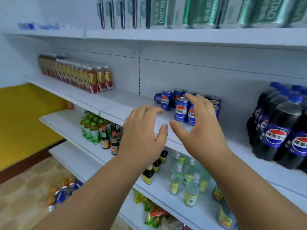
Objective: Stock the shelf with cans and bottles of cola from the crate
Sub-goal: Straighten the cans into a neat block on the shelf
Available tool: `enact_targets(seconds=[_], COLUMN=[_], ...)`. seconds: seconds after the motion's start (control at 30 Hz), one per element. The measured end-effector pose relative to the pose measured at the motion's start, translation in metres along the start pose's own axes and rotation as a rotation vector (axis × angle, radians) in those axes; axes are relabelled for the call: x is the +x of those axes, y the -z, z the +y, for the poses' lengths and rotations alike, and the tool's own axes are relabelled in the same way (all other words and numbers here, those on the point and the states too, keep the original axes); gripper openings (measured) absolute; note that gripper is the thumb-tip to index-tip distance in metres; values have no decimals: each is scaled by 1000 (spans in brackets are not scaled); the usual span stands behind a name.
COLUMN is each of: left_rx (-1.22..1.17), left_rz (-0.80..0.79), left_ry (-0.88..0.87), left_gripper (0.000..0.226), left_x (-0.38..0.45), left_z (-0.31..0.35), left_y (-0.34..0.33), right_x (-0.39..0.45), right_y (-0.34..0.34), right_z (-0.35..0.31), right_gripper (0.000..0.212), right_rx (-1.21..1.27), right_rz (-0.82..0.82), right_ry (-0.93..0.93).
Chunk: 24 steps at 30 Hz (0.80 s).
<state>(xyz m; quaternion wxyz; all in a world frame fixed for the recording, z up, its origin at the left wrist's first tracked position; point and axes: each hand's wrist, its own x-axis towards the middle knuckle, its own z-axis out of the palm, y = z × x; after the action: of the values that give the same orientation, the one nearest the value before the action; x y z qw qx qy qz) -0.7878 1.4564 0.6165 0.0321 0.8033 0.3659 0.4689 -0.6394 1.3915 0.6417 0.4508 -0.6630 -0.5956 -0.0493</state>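
Nearest me, my left hand (142, 135) hovers over the shelf (132, 105) edge, fingers loosely spread and holding nothing. My right hand (199, 128) is beside it, thumb out wide, fingers relaxed and apart, empty too. Just past my right fingertips (191, 97) stand the blue cola cans (181, 110); whether I touch them I cannot tell. One can (157, 98) lies tipped beyond my left fingertips. Farther right of my fingers sit the cola bottles (279, 133).
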Motion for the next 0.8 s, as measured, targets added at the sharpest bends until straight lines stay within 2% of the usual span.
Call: enact_targets(seconds=[0.23,0.5,0.8], left_rx=[-60,-64,-42], left_rz=[-60,-155,-213], left_ry=[71,70,117], left_gripper=[37,35,36], left_x=[9,33,94], left_z=[-43,-68,-89], left_y=[-1,-42,-102], right_x=[16,47,124], right_y=[-31,-56,-89], right_z=[-13,33,79], right_gripper=[77,69,68], right_rx=[-47,-36,-31], right_rz=[-30,-86,-176], right_ry=[-7,-84,-60])
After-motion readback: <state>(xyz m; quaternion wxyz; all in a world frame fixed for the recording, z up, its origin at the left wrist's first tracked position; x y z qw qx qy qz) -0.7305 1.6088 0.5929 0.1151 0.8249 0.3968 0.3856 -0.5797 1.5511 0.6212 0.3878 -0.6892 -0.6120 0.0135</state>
